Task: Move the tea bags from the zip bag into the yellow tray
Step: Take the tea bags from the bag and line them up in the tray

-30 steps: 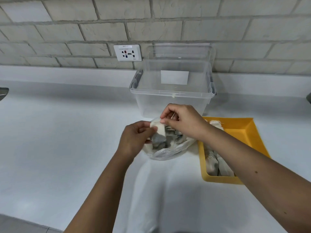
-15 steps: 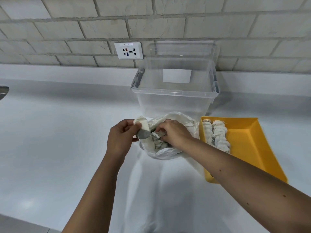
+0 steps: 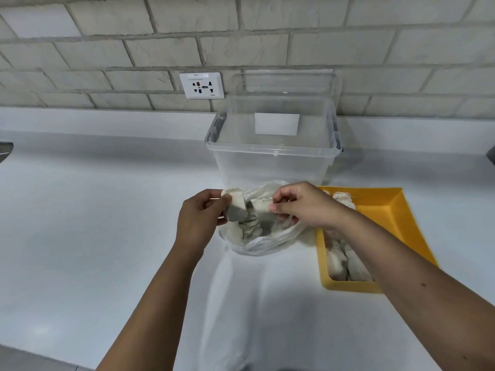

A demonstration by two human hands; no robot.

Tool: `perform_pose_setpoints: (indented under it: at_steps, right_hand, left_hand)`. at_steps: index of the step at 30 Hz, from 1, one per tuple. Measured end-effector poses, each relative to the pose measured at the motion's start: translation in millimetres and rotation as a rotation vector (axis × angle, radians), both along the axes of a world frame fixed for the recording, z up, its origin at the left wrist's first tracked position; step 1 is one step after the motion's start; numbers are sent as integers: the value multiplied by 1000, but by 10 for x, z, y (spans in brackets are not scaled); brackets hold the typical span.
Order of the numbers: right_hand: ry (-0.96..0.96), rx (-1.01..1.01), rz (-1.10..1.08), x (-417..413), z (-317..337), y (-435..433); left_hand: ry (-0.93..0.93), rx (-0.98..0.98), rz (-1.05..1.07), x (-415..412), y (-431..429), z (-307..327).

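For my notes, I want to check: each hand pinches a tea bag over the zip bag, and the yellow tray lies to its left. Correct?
No: the head view shows the yellow tray to the right of the zip bag. The left hand and right hand do each pinch a tea bag over it.

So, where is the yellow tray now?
In the head view, the yellow tray lies at the right, beside the zip bag and near the clear box.

No text can be read: the wall socket bears a strip label on top and tiny print at its lower right, both too blurred, and the white label on the clear storage box looks blank.
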State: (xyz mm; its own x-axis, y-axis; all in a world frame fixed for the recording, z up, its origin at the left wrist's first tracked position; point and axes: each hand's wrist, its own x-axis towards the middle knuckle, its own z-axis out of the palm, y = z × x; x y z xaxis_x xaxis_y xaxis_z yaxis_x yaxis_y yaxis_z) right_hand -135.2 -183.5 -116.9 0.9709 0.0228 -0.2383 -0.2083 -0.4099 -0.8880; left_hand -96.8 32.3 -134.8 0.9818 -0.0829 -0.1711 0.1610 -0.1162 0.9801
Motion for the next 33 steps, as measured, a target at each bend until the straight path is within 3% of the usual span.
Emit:
perform_pose_setpoints:
  at_steps: [3,9,16,24,33]
  right_hand:
    - [63,121,45,-50,49,79]
    - [-93,23,-118,-62,-69,167]
    - [-144,-8,-179,-7,-188,230]
    - [-207,-43,-191,109,-261,311]
    - [-88,-560,204,321,-620,422]
  left_hand:
    - [43,-51,-57,-65,-143,28]
    - [81,-65,-98,-156,-217,22]
    - [140,-104,-116,-213,-223,42]
    - [27,-7,-88,-107,-119,-15]
    - [-49,62,32,92,73,-93]
